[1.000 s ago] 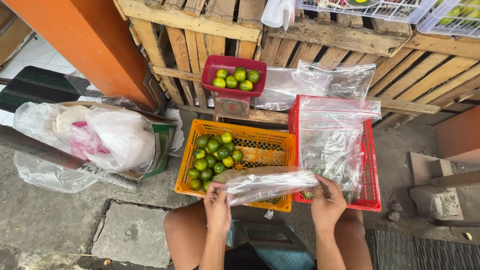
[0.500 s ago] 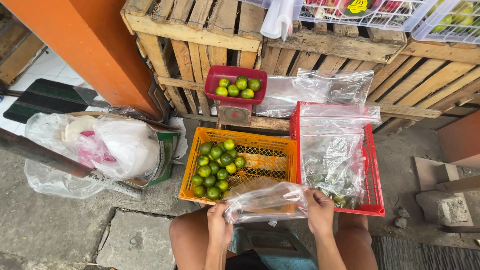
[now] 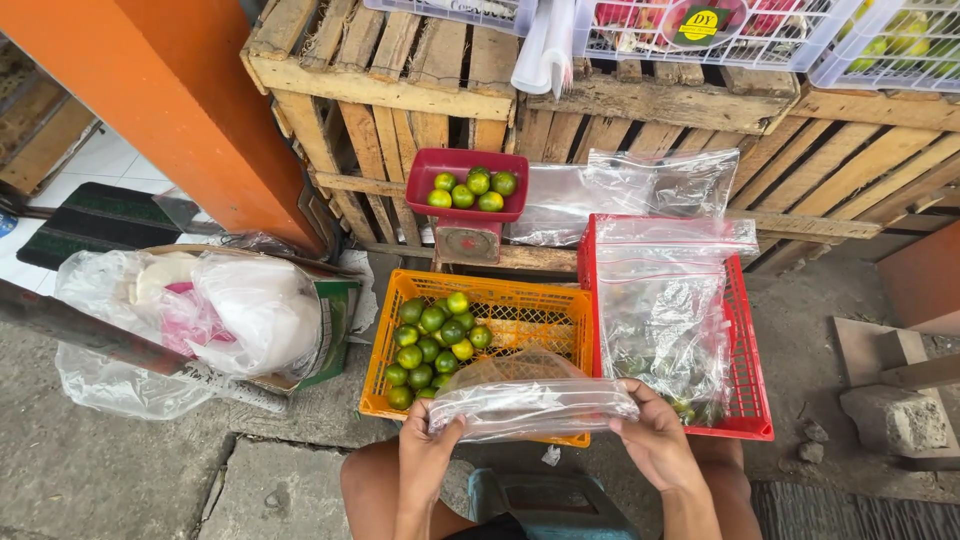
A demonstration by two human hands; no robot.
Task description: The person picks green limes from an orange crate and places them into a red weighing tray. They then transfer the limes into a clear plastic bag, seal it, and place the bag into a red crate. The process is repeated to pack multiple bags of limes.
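Presently: both hands hold one clear plastic bag (image 3: 530,405), stretched between them just above the near edge of the orange crate (image 3: 520,318).

Left hand (image 3: 428,455): closed on the bag's left end, fingers curled over the rim. Right hand (image 3: 655,437): closed on the bag's right end, thumb on top.

Bag: long axis runs left to right, level, across the person's front. It bulges upward in the middle; whether anything is inside, cannot tell.

Key relation: the limes (image 3: 432,335) lie in the left half of the orange crate, forward and slightly left of the bag. Left hand is the nearer one; right hand sits closer to the red crate (image 3: 752,380).

Pose: both forearms come up from the bottom of the view, wrists roughly parallel, above the person's bare knees.

Surroundings: red crate touches the orange crate's right side and carries more clear bags (image 3: 660,310). Behind, a red scale pan (image 3: 462,186) holds several limes, set against wooden pallets (image 3: 400,70). White bags (image 3: 230,310) sit to the left on the concrete floor (image 3: 120,470).
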